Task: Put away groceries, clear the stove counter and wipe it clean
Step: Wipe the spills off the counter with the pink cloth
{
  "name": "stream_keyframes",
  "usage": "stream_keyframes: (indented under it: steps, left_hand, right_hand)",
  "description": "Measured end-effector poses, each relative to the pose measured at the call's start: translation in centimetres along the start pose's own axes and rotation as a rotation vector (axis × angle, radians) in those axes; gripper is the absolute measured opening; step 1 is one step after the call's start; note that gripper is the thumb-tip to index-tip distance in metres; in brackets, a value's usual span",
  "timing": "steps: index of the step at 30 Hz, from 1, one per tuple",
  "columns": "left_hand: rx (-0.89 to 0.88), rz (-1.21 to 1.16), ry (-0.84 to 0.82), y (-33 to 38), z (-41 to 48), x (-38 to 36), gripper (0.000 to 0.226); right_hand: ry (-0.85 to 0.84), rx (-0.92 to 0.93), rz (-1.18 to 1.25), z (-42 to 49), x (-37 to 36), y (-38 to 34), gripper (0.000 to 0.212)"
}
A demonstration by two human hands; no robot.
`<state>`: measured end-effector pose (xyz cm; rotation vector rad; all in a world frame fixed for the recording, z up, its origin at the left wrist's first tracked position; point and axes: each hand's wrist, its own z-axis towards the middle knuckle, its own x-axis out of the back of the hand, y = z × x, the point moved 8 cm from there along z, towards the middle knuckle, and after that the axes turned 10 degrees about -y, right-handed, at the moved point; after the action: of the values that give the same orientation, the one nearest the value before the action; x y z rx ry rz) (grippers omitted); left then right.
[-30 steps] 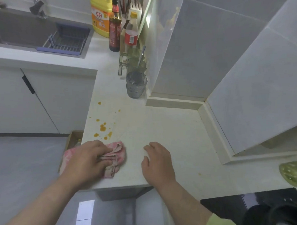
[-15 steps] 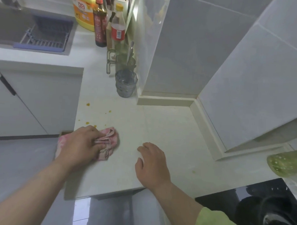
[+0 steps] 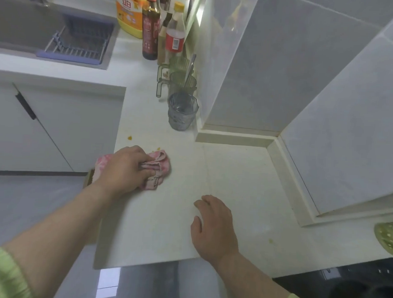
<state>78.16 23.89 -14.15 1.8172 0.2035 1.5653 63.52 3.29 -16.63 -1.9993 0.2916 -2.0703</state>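
My left hand (image 3: 125,168) grips a crumpled pink cloth (image 3: 160,165) and presses it on the pale counter (image 3: 245,191) near its left edge. A small orange spot (image 3: 129,137) lies just beyond the cloth, and another yellowish speck (image 3: 271,241) sits near the counter's right front. My right hand (image 3: 212,226) rests flat on the counter near the front edge, fingers relaxed, holding nothing.
A grey glass (image 3: 181,112) and two clear mugs (image 3: 178,80) with a utensil stand by the wall corner. Behind them are sauce bottles (image 3: 151,32) and a yellow detergent jug (image 3: 128,13). The sink (image 3: 20,26) is far left, a black stove (image 3: 347,281) bottom right, a green item (image 3: 388,236) at the right edge.
My left hand has pushed the pink cloth forward across the counter, over the cluster of orange spots, which no longer shows. My right hand has stayed resting on the counter.
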Motion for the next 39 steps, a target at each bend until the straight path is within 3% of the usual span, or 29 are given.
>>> stream_keyframes:
  steps: [11, 30, 39]
  left_hand:
    - [-0.051, 0.069, -0.015, 1.5, -4.3, -0.8, 0.052]
    - [-0.006, 0.087, 0.015, -1.2, 5.3, 1.0, 0.046]
    - [-0.034, 0.084, 0.040, -1.9, 5.8, 0.7, 0.041]
  right_hand:
    - [-0.002, -0.012, 0.021, -0.1, 0.2, -0.1, 0.037]
    - [-0.002, -0.027, 0.081, 1.3, 0.1, 0.6, 0.035]
    - [-0.150, -0.033, 0.043, 12.4, 0.2, -0.3, 0.064]
